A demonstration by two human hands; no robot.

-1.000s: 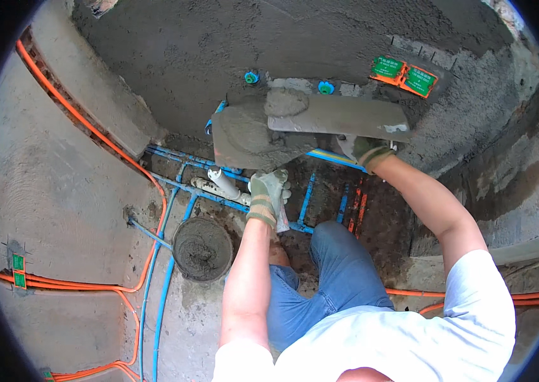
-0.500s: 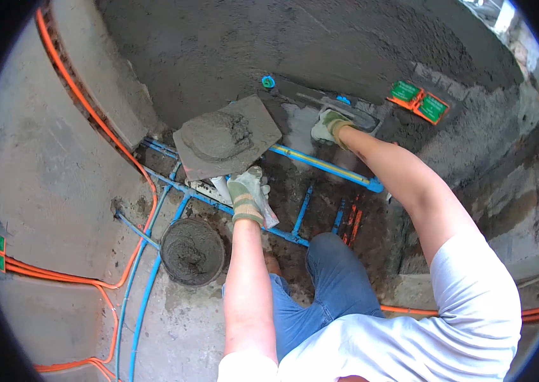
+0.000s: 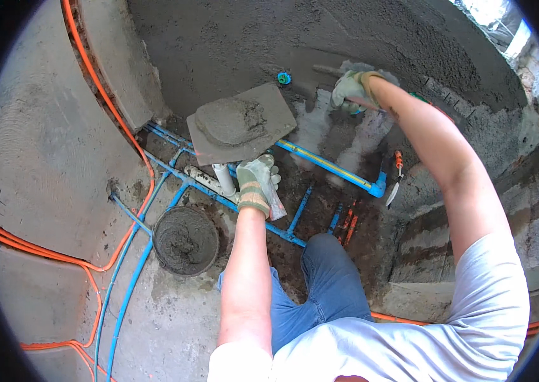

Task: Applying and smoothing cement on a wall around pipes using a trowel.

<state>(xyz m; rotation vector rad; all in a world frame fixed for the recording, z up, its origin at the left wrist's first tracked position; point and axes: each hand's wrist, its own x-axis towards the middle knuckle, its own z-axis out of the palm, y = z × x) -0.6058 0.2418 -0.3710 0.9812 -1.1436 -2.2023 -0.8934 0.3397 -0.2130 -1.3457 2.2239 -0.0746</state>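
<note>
My left hand (image 3: 258,181), in a pale glove with green and tan bands, is closed round the handle under a flat square plasterer's hawk (image 3: 280,116). A mound of wet grey mortar (image 3: 230,122) lies on the hawk. Further out to the right, my gloved right hand (image 3: 352,92) grips a plastering trowel (image 3: 328,70) against the grey plastered wall (image 3: 218,38); its handle and part of the blade are hidden by the hand. Just left of the trowel, a blue-green pipe outlet (image 3: 283,78) pokes from the wall. Another blue outlet (image 3: 357,110) shows partly below the right hand.
A round bucket of mortar (image 3: 185,242) stands on the floor at left. Blue pipes (image 3: 212,196), one with a yellow stripe (image 3: 327,167), cross below the hawk. Orange conduits (image 3: 94,76) run along the left wall. Wires (image 3: 398,167) stick out at right, by a concrete ledge (image 3: 473,267).
My right hand and the trowel have moved up the wall, toward the right, over the green-and-orange boxes' area. The hawk stays in my left hand. The whole view has shifted slightly.
</note>
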